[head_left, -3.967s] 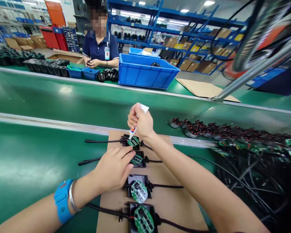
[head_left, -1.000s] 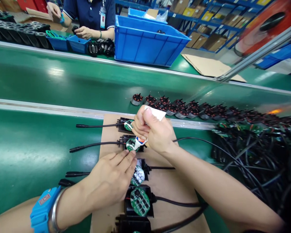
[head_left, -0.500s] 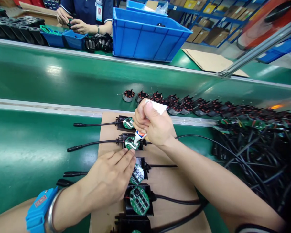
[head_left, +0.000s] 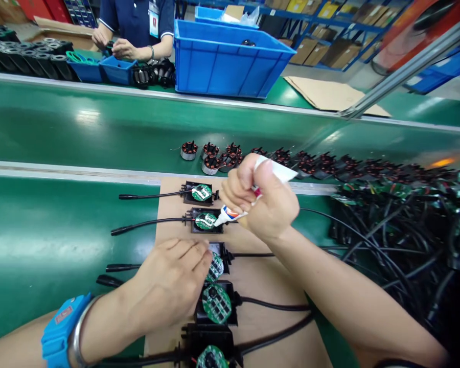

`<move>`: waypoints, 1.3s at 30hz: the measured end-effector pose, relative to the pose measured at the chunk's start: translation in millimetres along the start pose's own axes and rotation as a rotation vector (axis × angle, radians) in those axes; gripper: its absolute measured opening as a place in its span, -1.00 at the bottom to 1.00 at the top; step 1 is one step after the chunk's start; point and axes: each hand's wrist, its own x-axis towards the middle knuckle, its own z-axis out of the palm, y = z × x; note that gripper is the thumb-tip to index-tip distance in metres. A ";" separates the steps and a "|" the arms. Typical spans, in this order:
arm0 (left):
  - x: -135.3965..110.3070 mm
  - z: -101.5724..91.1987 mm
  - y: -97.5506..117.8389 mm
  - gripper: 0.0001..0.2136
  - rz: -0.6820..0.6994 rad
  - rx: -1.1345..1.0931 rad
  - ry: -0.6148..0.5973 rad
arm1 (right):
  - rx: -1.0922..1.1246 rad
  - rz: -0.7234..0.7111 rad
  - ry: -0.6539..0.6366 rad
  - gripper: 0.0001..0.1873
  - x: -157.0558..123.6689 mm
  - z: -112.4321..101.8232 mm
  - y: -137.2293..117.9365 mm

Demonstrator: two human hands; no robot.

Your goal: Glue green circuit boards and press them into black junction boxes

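My right hand (head_left: 264, 202) is closed round a small white glue tube (head_left: 230, 213), its nozzle pointing left at the second round green circuit board (head_left: 205, 221) in its black housing. My left hand (head_left: 168, 281) lies on the brown cardboard sheet (head_left: 268, 286), fingers together and bent over the third board (head_left: 216, 267); I cannot make out whether it grips it. Several black housings with green boards and black cables lie in a column on the cardboard, among them the farthest one (head_left: 201, 192) and a nearer one (head_left: 216, 303).
A row of copper-wound stators (head_left: 230, 153) sits on the green conveyor belt (head_left: 99, 133). A tangled heap of cabled boards (head_left: 402, 225) fills the right. Across the belt stands a blue crate (head_left: 226, 61), with a person's hands (head_left: 124, 48) at small blue bins.
My right hand and the tube worked down from the farthest board to the second one, then drew back slightly to the right. My left hand slid down to the third board.
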 end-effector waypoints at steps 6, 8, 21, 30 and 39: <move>-25.0 -18.3 32.7 -0.61 0.041 -0.014 -0.145 | 0.109 0.137 -0.059 -0.56 -34.3 16.5 -0.2; -32.3 -15.3 36.6 -0.58 0.034 -0.014 -0.153 | 0.111 0.155 -0.061 -0.58 -41.8 22.5 6.5; -46.5 1.5 34.5 -0.54 0.030 -0.010 -0.187 | -0.054 0.110 -0.088 -0.64 -60.6 25.3 20.1; -41.9 -1.8 32.2 -0.55 0.027 -0.010 -0.199 | -0.016 0.144 -0.077 -0.64 -72.4 21.4 6.6; -44.8 -0.6 32.5 -0.55 0.042 -0.027 -0.177 | -0.016 0.087 -0.056 -0.63 -60.8 17.0 9.6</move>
